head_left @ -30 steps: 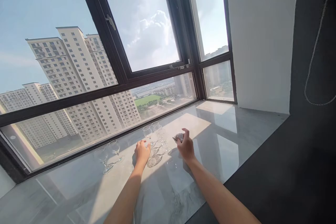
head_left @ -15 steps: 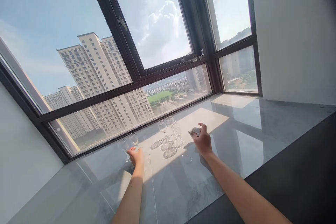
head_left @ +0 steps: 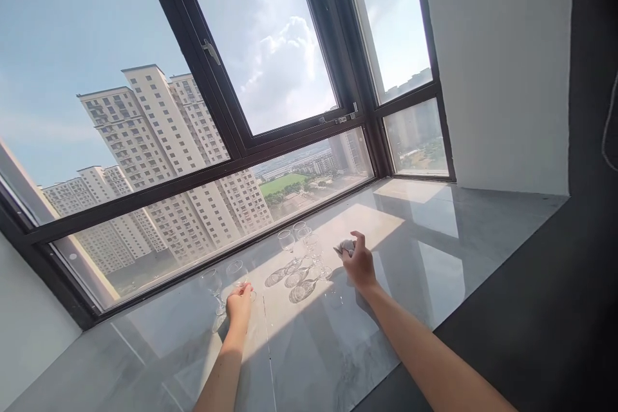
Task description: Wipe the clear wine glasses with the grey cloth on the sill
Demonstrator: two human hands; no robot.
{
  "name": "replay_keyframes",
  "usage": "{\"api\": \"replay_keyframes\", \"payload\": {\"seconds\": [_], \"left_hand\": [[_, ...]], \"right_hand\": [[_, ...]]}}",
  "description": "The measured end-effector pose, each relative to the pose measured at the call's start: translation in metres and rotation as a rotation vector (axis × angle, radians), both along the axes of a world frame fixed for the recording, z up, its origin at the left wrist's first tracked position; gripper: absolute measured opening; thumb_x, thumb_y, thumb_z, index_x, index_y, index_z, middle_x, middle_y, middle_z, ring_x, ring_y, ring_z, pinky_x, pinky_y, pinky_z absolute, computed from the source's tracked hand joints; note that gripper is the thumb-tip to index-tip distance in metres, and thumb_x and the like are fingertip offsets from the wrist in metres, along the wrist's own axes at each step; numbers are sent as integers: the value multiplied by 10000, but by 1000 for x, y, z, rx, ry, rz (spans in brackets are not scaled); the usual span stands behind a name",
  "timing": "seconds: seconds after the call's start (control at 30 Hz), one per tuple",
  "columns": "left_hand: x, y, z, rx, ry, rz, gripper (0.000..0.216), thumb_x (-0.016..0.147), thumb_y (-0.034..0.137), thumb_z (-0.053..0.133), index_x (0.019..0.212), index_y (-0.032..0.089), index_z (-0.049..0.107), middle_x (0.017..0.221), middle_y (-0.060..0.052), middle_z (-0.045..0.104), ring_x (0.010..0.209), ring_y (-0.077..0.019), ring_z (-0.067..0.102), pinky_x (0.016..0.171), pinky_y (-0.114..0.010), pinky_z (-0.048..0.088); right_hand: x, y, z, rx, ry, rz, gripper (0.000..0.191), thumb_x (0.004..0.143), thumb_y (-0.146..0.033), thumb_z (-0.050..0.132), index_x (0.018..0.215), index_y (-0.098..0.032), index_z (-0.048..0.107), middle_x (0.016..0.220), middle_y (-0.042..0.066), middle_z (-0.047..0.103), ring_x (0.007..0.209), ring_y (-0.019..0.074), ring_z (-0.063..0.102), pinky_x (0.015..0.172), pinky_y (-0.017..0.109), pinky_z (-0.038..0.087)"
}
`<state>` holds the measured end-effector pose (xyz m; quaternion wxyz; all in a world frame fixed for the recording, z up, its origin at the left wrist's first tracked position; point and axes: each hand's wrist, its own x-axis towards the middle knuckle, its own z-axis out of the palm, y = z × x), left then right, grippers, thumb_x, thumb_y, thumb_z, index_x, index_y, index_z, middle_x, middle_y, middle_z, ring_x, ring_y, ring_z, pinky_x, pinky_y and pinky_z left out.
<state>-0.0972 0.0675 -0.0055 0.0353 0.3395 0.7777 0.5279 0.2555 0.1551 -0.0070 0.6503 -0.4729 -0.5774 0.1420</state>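
Note:
Several clear wine glasses stand on a glossy grey marble sill [head_left: 415, 257] under a big window. My left hand [head_left: 239, 304] is closed round the stem of one wine glass [head_left: 236, 273] at the left, with a second glass [head_left: 213, 285] just beside it. A group of three glasses [head_left: 302, 246] stands further right in the sunlight. My right hand [head_left: 359, 264] rests right of that group, fingers curled round a small crumpled white cloth [head_left: 346, 246].
A black-framed window [head_left: 241, 141] runs along the sill's far edge, with tower blocks outside. A white wall [head_left: 502, 71] closes the right end. A dark surface [head_left: 531, 322] borders the sill at the near right.
My left hand has moved left from the group of three glasses to the pair at the left and closed on one. My right hand has stayed put with the cloth.

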Motion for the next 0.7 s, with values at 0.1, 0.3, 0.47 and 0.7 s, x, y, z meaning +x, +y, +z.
{"api": "replay_keyframes", "payload": {"seconds": [0.1,0.3,0.47,0.7], "left_hand": [[23,-21,-5,83,-35,-140,330,802,377,589,1022,153,690,924,-84,740,802,-199,688,685,-280,519],[79,-73,3,31,299,-364,333,861,407,533,1057,221,728,1087,-80,731,936,-230,667,748,-288,524],[92,-82,21,-10,593,-361,355,936,382,451,1096,218,722,975,-76,733,816,-199,664,694,-252,478],[71,-83,27,-122,645,-216,270,891,128,460,977,214,701,912,-33,675,794,-163,616,670,-238,415]], "right_hand": [[0,1,-1,1,13,-16,406,789,-195,476,1191,-203,423,745,4,611,619,181,568,595,270,426],[7,-11,13,29,80,-45,383,794,-219,501,1174,-213,450,703,-24,579,598,168,546,586,265,427],[0,-57,27,211,88,-43,355,847,-279,541,1187,-222,457,864,40,644,747,192,609,692,310,490],[-97,-121,37,489,-317,488,453,800,-87,491,1226,-237,459,955,78,654,852,228,614,692,332,488]]}}
